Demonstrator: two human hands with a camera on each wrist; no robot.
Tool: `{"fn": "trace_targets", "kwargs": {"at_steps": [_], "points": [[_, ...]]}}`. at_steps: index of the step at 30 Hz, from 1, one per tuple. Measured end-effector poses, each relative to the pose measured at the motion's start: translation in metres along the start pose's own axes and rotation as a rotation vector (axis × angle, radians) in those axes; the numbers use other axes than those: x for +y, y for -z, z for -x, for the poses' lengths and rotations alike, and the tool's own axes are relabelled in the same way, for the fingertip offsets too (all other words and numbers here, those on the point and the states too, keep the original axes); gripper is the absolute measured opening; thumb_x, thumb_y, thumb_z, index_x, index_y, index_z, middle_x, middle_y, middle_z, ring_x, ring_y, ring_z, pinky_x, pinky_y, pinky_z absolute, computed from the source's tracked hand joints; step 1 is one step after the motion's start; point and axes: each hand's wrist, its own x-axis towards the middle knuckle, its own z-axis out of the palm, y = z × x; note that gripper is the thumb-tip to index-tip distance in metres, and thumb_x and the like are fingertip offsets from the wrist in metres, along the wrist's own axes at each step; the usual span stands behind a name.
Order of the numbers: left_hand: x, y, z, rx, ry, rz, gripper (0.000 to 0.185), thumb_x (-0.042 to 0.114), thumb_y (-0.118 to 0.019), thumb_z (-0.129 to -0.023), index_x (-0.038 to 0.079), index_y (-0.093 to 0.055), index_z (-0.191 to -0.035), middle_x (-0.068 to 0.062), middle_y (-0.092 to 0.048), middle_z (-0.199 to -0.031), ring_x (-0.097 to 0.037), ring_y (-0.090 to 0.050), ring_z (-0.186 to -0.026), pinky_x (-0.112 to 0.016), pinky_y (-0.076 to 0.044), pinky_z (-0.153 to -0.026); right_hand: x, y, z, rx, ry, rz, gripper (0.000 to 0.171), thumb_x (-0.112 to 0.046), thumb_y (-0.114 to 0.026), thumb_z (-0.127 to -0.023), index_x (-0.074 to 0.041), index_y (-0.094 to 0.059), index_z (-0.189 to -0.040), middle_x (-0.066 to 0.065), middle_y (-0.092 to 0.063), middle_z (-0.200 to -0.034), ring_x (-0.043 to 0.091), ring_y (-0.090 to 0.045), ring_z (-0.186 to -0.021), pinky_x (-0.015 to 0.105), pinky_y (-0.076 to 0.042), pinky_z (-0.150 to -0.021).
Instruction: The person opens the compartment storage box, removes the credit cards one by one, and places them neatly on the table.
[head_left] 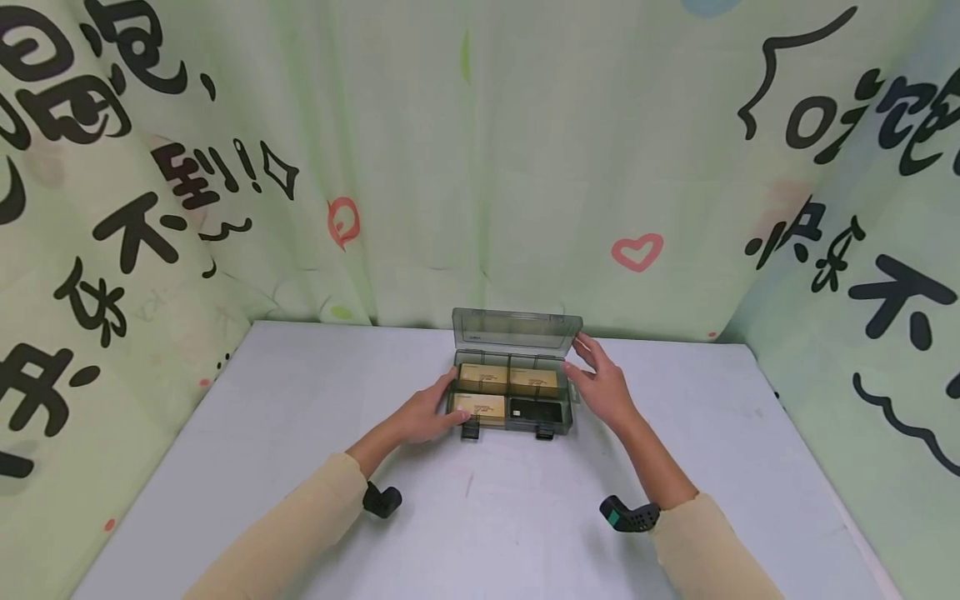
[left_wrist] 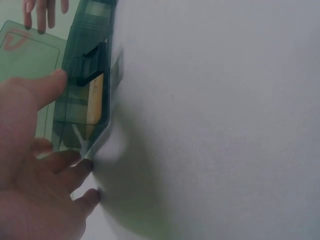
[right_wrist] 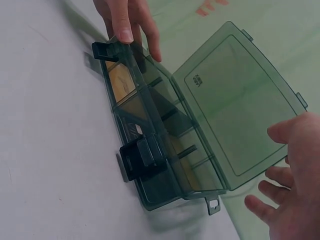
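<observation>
Two hands are at a see-through grey box [head_left: 512, 398] that sits near the middle of the worktop [head_left: 300, 467], close to the back. The lid [head_left: 517, 332] stands up, wide open. Inside, the box has four parts. Three hold tan packs [head_left: 482, 377], and the front right part holds something dark [head_left: 536, 410].

The left hand [head_left: 433, 414] rests against the left end of the box, with its thumb on the top edge and its fingers loosely bent by the corner. The right hand [head_left: 600, 385] is by the right end of the box, with its fingers spread and nearly straight. It holds nothing, and I cannot tell if it touches the box. Two black clips [head_left: 470, 430] hang down at the front of the box.
</observation>
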Motion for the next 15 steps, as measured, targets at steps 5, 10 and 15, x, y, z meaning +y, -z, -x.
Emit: {"fn": "trace_targets", "kwargs": {"at_steps": [5, 10, 15], "points": [[0.003, 0.003, 0.002, -0.003, 0.003, 0.009, 0.082, 0.044, -0.057, -0.095, 0.015, -0.012, -0.157, -0.016, -0.027, -0.159, -0.037, -0.031, -0.144, -0.051, -0.029, -0.117, 0.000, 0.000, -0.003, -0.004, 0.020, 0.021, 0.067, -0.026, -0.052, -0.101, -0.015, -0.016, -0.156, 0.013, -0.027, -0.159, 0.033, -0.028, -0.146, 0.049, -0.038, -0.112], [0.004, 0.001, 0.003, -0.010, 0.012, 0.009, 0.082, 0.045, -0.056, -0.096, 0.017, -0.011, -0.157, -0.014, -0.025, -0.160, -0.036, -0.030, -0.144, -0.051, -0.027, -0.118, 0.005, 0.001, -0.006, -0.033, 0.011, 0.041, 0.071, -0.030, -0.052, -0.101, -0.021, -0.009, -0.157, 0.009, -0.022, -0.161, 0.033, -0.025, -0.147, 0.054, -0.036, -0.112], [0.002, 0.000, 0.002, -0.012, 0.018, 0.004, 0.082, 0.047, -0.056, -0.095, 0.019, -0.010, -0.157, -0.013, -0.025, -0.160, -0.035, -0.030, -0.145, -0.050, -0.027, -0.118, 0.012, -0.001, -0.011, -0.066, -0.011, 0.049, 0.072, -0.032, -0.051, -0.101, -0.023, -0.007, -0.157, 0.006, -0.016, -0.163, 0.032, -0.021, -0.149, 0.054, -0.032, -0.114]]}}
